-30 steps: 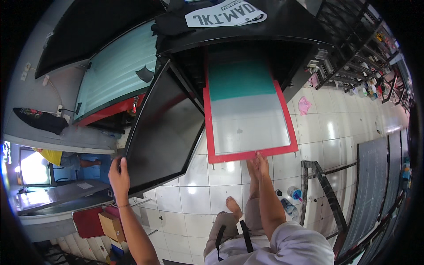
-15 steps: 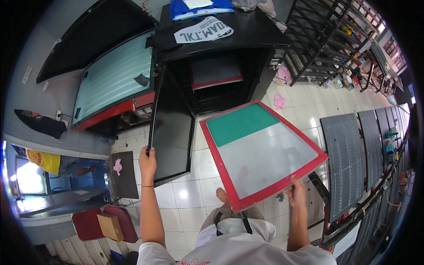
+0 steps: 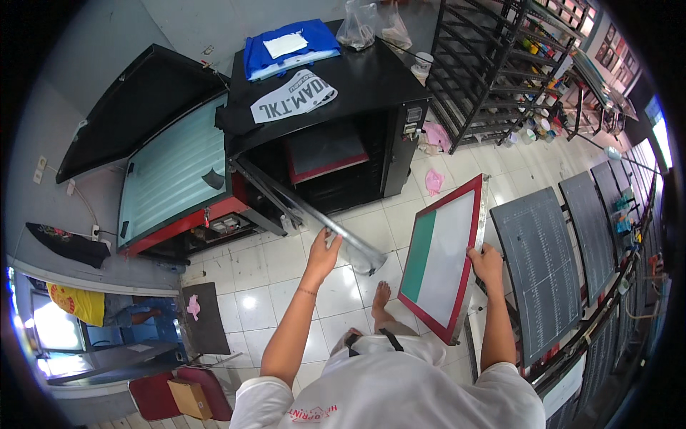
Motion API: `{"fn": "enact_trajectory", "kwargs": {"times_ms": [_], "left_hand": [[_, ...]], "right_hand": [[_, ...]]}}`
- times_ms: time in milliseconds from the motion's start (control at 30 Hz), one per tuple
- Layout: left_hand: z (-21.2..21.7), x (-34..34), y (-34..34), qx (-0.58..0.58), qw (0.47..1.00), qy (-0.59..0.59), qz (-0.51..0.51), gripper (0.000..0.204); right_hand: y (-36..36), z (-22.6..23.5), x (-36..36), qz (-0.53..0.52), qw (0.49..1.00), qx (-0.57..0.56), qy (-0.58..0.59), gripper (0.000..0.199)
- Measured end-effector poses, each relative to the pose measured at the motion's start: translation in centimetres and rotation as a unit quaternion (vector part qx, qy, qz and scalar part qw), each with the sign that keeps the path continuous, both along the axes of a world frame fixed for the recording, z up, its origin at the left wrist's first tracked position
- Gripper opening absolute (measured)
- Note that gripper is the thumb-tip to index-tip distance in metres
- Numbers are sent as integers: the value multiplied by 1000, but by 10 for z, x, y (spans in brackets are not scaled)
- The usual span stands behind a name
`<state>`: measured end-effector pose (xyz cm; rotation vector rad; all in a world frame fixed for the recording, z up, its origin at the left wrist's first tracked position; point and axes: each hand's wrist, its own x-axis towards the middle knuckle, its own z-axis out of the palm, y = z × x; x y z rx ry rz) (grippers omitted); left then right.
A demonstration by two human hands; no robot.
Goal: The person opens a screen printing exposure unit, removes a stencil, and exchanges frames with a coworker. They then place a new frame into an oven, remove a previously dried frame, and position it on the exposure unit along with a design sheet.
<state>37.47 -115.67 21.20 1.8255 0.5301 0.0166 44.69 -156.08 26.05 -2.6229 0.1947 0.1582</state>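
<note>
My left hand (image 3: 324,252) grips the outer edge of the black cabinet door (image 3: 304,209), fingers curled over it. The door stands part-way out from the black cabinet (image 3: 375,75) and is seen nearly edge-on. In my right hand (image 3: 486,264) is a screen-printing frame (image 3: 449,250), held by one side of its dark red border and tilted steeply. Its mesh is pale with a green band along the side farther from that hand. Another red-bordered screen (image 3: 325,154) lies flat inside the cabinet, partly in shadow.
Grey printing boards (image 3: 539,272) stand on a rack close on the right. A glass-topped exposure unit (image 3: 175,168) with raised black lid is at the left. A black shelf rack (image 3: 486,79) stands far right. A pink cloth (image 3: 434,181) lies on the tiled floor.
My left hand has swung the door rightward toward the cabinet. My right hand has tipped the screen-printing frame from nearly flat to steep and drawn it to the right.
</note>
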Motion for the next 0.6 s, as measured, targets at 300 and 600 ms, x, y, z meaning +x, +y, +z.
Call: {"fn": "enact_trajectory", "kwargs": {"times_ms": [300, 600], "left_hand": [[2, 186, 36, -445, 890, -12, 101, 77], [24, 275, 59, -495, 860, -81, 97, 87]], "right_hand": [[-22, -13, 49, 53, 996, -69, 27, 46], [-34, -16, 58, 47, 992, -114, 7, 43]]}}
